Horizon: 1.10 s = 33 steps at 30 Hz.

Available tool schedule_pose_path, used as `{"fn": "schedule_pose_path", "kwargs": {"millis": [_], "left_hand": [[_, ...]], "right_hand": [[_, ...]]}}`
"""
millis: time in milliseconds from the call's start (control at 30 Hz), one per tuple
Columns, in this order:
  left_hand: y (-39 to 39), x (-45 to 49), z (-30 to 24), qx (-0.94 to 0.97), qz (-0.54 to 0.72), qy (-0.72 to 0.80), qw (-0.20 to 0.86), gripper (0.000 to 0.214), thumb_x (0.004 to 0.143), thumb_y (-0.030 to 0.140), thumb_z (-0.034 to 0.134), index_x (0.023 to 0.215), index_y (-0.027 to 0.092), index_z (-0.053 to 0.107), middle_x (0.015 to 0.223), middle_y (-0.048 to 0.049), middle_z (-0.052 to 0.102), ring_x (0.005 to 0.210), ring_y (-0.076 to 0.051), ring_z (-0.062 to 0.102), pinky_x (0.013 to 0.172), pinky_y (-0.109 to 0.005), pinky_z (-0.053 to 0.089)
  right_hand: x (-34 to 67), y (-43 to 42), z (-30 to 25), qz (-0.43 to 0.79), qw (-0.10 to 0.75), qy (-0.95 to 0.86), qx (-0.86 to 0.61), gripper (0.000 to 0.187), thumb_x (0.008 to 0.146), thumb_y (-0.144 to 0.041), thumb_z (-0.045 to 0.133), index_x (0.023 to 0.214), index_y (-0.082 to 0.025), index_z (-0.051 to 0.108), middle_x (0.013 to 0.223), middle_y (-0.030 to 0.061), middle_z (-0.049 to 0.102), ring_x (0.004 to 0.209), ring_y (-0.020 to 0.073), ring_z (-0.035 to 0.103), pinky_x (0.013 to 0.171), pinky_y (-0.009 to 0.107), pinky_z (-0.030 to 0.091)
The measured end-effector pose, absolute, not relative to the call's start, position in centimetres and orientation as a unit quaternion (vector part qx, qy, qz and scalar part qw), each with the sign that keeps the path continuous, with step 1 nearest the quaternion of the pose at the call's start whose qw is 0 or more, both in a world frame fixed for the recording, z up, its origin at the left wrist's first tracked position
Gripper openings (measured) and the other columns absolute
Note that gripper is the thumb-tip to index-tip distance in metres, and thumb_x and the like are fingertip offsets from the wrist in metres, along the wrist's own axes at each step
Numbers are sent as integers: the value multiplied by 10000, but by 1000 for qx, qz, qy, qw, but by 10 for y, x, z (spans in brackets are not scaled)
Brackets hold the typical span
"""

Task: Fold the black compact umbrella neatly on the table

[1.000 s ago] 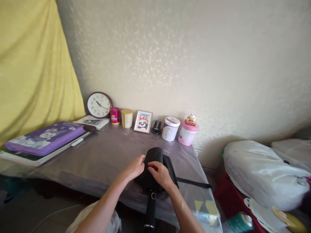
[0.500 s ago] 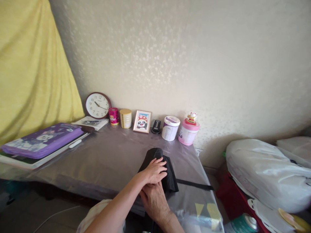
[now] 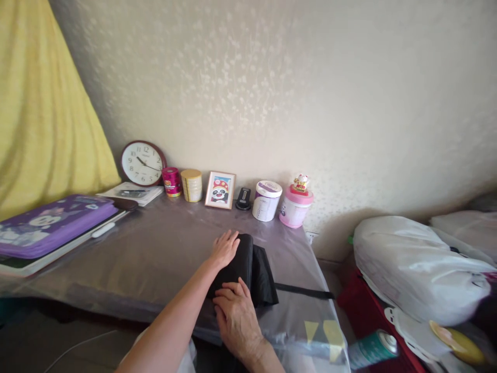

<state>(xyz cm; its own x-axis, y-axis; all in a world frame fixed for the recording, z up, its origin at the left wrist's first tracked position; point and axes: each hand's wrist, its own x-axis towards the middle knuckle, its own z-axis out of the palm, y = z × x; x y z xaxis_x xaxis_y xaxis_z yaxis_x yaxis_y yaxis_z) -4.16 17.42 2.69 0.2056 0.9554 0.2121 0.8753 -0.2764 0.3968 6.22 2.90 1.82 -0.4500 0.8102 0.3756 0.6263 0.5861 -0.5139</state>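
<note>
A folded black cloth (image 3: 243,261) lies on the table near its front right part, with a flap spreading out on the right side. My left hand (image 3: 226,249) rests at its far left edge, fingers stretched forward. Closer to me, my right hand (image 3: 237,313) lies on the near part of the cloth, its fingers extended and slightly bent. From the cloth a black strap (image 3: 305,291) runs right across the tabletop. The part of the cloth under both hands is hidden.
Along the wall stand a clock (image 3: 143,163), a pink can (image 3: 171,182), a yellow-lidded jar (image 3: 191,185), a panda picture frame (image 3: 219,190) and two tubs (image 3: 267,201). A purple case (image 3: 54,223) lies left. White bags (image 3: 415,269) and a spray can (image 3: 375,349) sit right of the table.
My hands have come apart: the left has moved left and away from me off the right, onto the cloth's far left edge. The view has shifted slightly.
</note>
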Motion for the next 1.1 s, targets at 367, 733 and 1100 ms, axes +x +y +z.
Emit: {"fn": "schedule_pose_path", "kwargs": {"millis": [367,733,1100], "left_hand": [[92,-50,55,876,183,435,97,330,918,297,373,1115,247,632,1320,-13,522,1157,-186,502,1007,-332,371],[53,-28,49,812,117,548,162,869,711,507,580,1402,77,275,1493,-187,154,1361,-314,194,1014,-407,353],[48,-31,54,752,107,608,231,894,665,239,514,1436,46,103,1503,-193,88,1370,-299,158,1070,-343,275]], "right_hand": [[62,21,35,201,322,-834,-399,191,769,-119,562,845,-225,701,909,18,698,1050,208,522,1074,409,202],[138,69,31,372,545,-557,-504,420,797,-536,506,931,-158,631,885,92,678,870,211,645,804,345,513],[150,107,0,227,416,-665,-577,286,773,-245,447,929,-159,671,950,91,692,920,237,632,881,419,457]]}}
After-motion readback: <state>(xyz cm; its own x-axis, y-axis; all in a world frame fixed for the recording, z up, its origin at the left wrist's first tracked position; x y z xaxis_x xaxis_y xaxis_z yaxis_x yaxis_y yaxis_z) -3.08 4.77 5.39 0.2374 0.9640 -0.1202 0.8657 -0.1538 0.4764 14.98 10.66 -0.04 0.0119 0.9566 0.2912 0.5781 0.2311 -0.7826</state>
